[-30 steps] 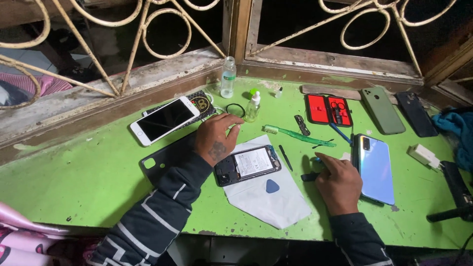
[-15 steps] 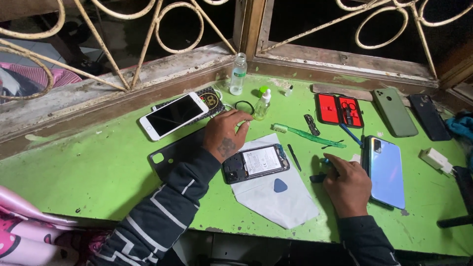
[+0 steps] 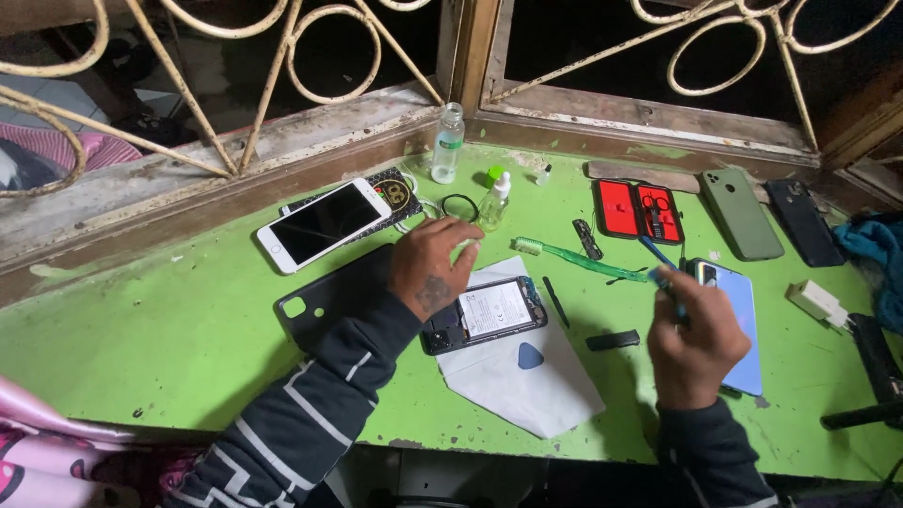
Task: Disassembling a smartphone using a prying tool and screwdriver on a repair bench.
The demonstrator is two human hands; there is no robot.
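A green painted workbench (image 3: 141, 357) runs below a window with curled metal bars. Nearest the viewer, a white sheet of paper (image 3: 527, 390) lies on the bench with a blue guitar-pick-shaped opening tool (image 3: 530, 356) on it. The opened smartphone (image 3: 484, 313), back cover off and battery showing, rests on the paper's far edge. Just right of it lie a thin black stick (image 3: 556, 302) and a small black block (image 3: 612, 340).

The left hand (image 3: 435, 266), in a dark striped sleeve, hovers over the phone's upper left end with fingers loosely curled, holding nothing that can be seen. A black back cover (image 3: 324, 301) lies under the left forearm. The right hand (image 3: 694, 343) is raised above the bench, fingers closed around a blue-handled tool (image 3: 661, 266) whose tip points up and away. Under that hand lies a light blue phone (image 3: 738, 310).

Farther off are a green toothbrush (image 3: 581, 259), a white phone (image 3: 323, 224) face up, a black ring (image 3: 460, 207), a small dropper bottle with a green cap (image 3: 494, 199), a clear bottle (image 3: 448, 143), an open red tool case (image 3: 637, 210), a green phone back (image 3: 739, 213), a black phone (image 3: 802, 222) and a white charger (image 3: 816, 302).
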